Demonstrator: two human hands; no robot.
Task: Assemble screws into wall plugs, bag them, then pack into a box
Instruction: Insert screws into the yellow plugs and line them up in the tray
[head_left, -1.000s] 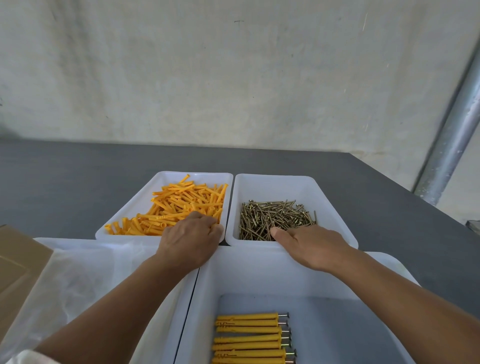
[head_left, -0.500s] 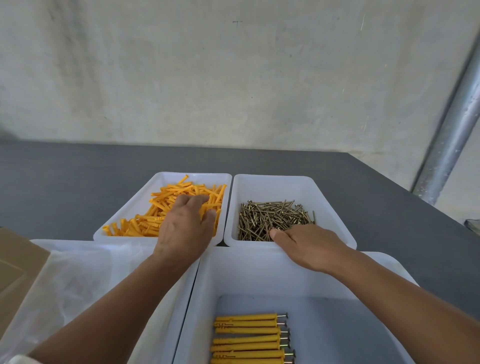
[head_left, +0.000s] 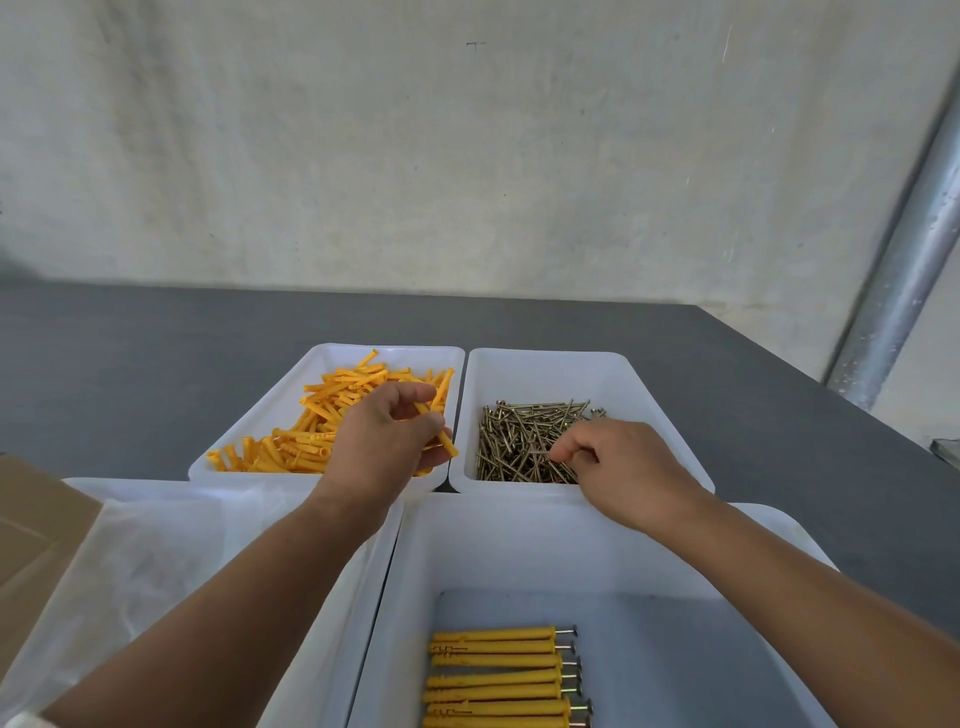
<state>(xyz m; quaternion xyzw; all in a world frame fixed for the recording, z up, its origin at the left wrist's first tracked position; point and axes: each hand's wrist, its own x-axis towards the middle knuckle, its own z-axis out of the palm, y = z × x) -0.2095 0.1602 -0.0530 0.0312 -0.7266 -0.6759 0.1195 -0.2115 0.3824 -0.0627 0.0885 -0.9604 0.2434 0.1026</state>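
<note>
A white tray (head_left: 332, 358) at the back left holds a heap of orange wall plugs (head_left: 311, 431). My left hand (head_left: 384, 447) hovers over its right side and pinches one orange plug (head_left: 441, 439) between thumb and fingers. Beside it, a second white tray (head_left: 623, 374) holds a pile of brass screws (head_left: 519, 441). My right hand (head_left: 618, 467) rests over the pile's right part, fingertips pinching a screw. In front, a large white bin (head_left: 519, 545) holds several assembled plugs with screws (head_left: 498, 675) laid side by side.
A white bin with clear plastic bags (head_left: 156, 561) stands at the near left, and a cardboard box (head_left: 36, 525) lies at the far left edge. The trays sit on a dark grey table (head_left: 130, 374) against a pale wall. A metal pole (head_left: 898, 270) rises at the right.
My left hand reached into the plug tray and has lifted back holding one orange plug. My right hand went from lying flat at the tray's front edge to pinching among the screws.
</note>
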